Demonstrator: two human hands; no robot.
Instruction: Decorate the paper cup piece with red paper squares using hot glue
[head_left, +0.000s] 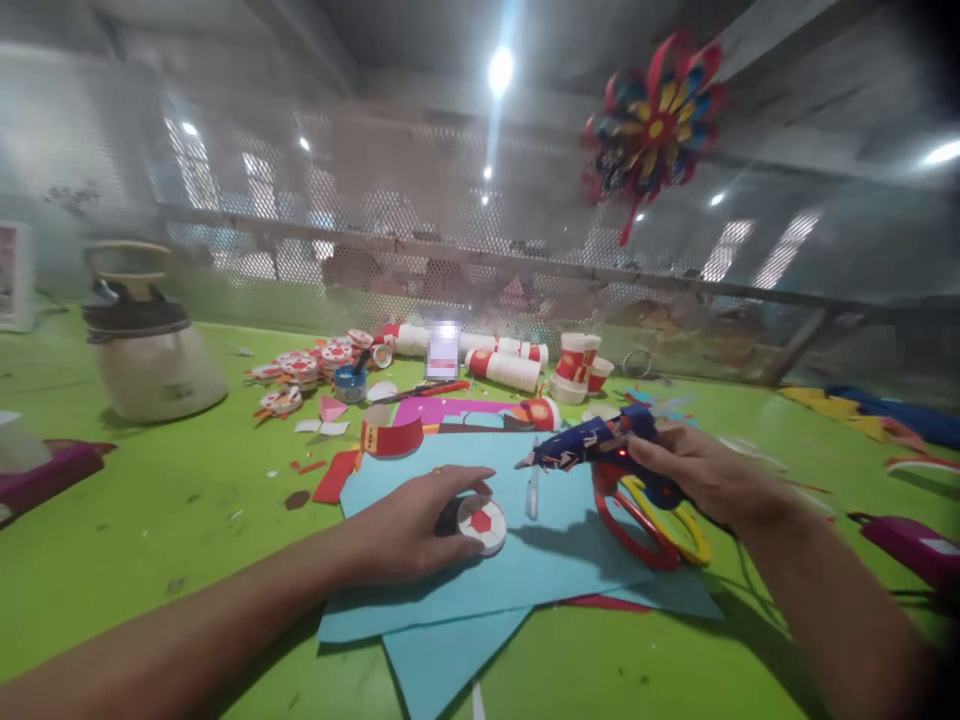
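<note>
My left hand (424, 525) is curled around a small round white piece (484, 524) with a red hexagon on its face, low over sheets of light-blue paper (555, 575). Something dark shows between the palm and this piece; I cannot make it out. In my right hand (701, 468) is a dark-blue hot glue gun (592, 440) with a small red light, its nozzle pointing left above the paper. A clear stick (532, 495), perhaps glue, shows below the nozzle. Scissors or loops with red (634, 530) and yellow handles (679, 525) lie under my right hand.
Red-and-white round pieces (300, 365) are heaped at the back left, near a blue jar (350, 383). Stacked paper cups (504, 369) lie at the back; others (576, 365) stand. A kettle (154, 350) is at left. A purple box (919, 550) lies right.
</note>
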